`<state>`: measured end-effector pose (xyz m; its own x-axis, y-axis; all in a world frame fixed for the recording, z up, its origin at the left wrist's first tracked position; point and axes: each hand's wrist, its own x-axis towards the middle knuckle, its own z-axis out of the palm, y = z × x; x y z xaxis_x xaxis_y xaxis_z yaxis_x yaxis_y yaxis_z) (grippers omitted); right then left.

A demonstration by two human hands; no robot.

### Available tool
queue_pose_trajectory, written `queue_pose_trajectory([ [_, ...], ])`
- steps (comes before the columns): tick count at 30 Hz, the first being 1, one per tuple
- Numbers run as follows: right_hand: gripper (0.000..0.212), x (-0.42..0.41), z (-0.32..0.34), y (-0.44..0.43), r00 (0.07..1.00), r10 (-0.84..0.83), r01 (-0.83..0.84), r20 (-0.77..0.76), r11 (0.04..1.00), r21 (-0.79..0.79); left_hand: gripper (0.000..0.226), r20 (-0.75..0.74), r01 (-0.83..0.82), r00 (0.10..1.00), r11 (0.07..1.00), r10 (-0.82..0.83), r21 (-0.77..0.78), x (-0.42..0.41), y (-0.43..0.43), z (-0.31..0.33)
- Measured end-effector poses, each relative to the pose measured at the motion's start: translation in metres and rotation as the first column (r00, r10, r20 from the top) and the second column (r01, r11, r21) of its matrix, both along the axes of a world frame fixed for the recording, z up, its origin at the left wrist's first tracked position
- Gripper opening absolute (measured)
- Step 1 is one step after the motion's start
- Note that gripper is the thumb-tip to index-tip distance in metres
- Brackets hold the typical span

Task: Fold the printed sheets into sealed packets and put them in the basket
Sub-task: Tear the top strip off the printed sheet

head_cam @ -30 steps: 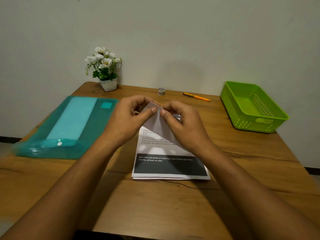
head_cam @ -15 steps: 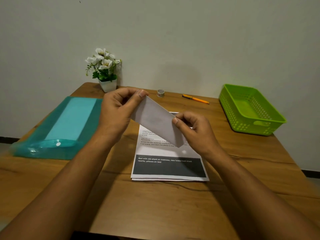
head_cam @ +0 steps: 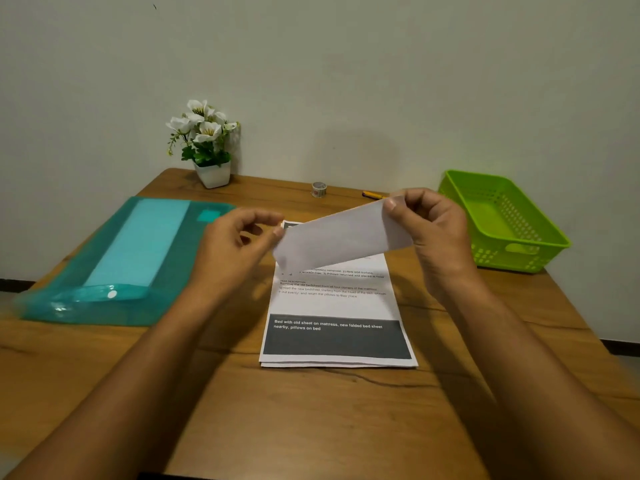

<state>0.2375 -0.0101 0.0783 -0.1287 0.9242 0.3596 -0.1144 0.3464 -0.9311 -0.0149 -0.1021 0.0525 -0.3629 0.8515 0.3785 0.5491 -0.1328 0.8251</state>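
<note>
Folded white paper strip point(head_cam: 336, 237) is up in the air in front of me, tilted, its right end higher than its left. My right hand point(head_cam: 433, 233) pinches that high end between thumb and curled fingers. My left hand point(head_cam: 235, 247) is at the low end, thumb tip against the corner, fingers curled above it. I can't tell whether it really grips the paper there.

Directly below lies the stack of printed white sheets point(head_cam: 336, 337), flat on the brown wooden table point(head_cam: 311, 427), dark banner nearest me. The lime-green perforated plastic basket point(head_cam: 491, 254) sits beyond my right hand at the table's edge. A small tape roll point(head_cam: 319, 189) and an orange pen point(head_cam: 372, 195) lie by the wall. To the left are a teal translucent plastic folder point(head_cam: 114, 258) and a white pot of white flowers point(head_cam: 207, 147).
</note>
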Motion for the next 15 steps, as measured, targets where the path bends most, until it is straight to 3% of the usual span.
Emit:
queue_pose_trajectory([
  [3, 0.004, -0.017, 0.015, -0.005, 0.996, 0.077, -0.080, 0.037, 0.992, 0.095, 0.023, -0.219, 0.084, 0.974, 0.993, -0.063, 0.087, 0.014, 0.006, 0.021],
  [5, 0.007, -0.027, 0.023, -0.009, 0.990, 0.130, -0.136, 0.050, 0.981, 0.137, 0.020, -0.251, 0.142, 0.962, 0.983, -0.109, 0.117, 0.023, 0.011, 0.033],
  [8, 0.009, -0.035, 0.032, -0.013, 0.989, 0.149, -0.149, 0.010, 0.978, 0.144, 0.007, -0.160, 0.156, 0.977, 0.982, -0.139, 0.102, 0.027, 0.015, 0.040],
  [12, 0.022, -0.037, 0.030, -0.008, 0.977, 0.118, -0.121, -0.177, 0.993, -0.005, 0.003, 0.128, 0.143, 0.979, 0.981, -0.160, 0.134, 0.029, 0.012, 0.037],
  [15, 0.014, -0.039, 0.022, -0.008, 0.983, 0.117, -0.124, -0.144, 0.991, -0.040, 0.006, 0.211, 0.142, 0.964, 0.983, -0.164, 0.115, 0.032, 0.007, 0.031],
])
